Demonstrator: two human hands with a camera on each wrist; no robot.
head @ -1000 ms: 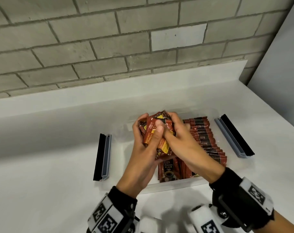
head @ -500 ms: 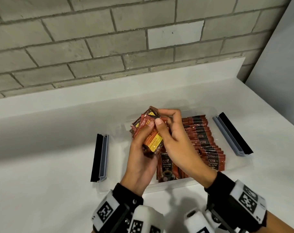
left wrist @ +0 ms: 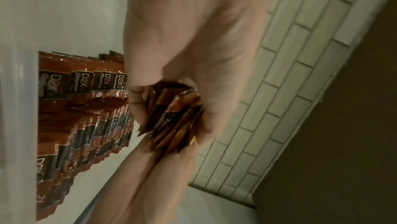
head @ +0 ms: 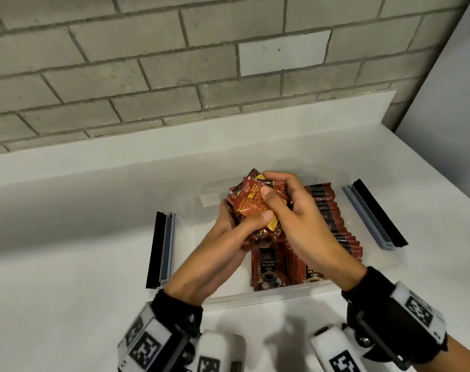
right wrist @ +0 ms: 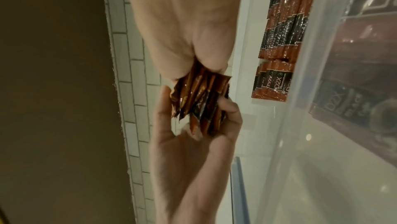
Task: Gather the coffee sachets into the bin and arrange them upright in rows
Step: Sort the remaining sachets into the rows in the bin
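Observation:
Both my hands hold one bundle of red-brown coffee sachets (head: 255,205) above the clear plastic bin (head: 268,298). My left hand (head: 244,224) grips the bundle from below and the left, thumb across its front. My right hand (head: 276,194) curls over its top and right side. The same bundle (left wrist: 174,117) shows edge-on in the left wrist view and again, as the bundle (right wrist: 199,102), in the right wrist view, pinched between both hands. Inside the bin, rows of upright sachets (head: 333,226) fill the right part; more sachets (head: 266,267) stand at the front.
Two black-and-grey lid clips lie flat beside the bin, one on the left (head: 161,251), one on the right (head: 373,213). The white counter (head: 67,264) ends at a grey brick wall (head: 148,76) behind. A grey panel (head: 454,76) stands at the right.
The bundle was turned and squared between my hands over the last second. My right hand shifted from the bundle's front to its top, and the sachets fanned out slightly to the upper left.

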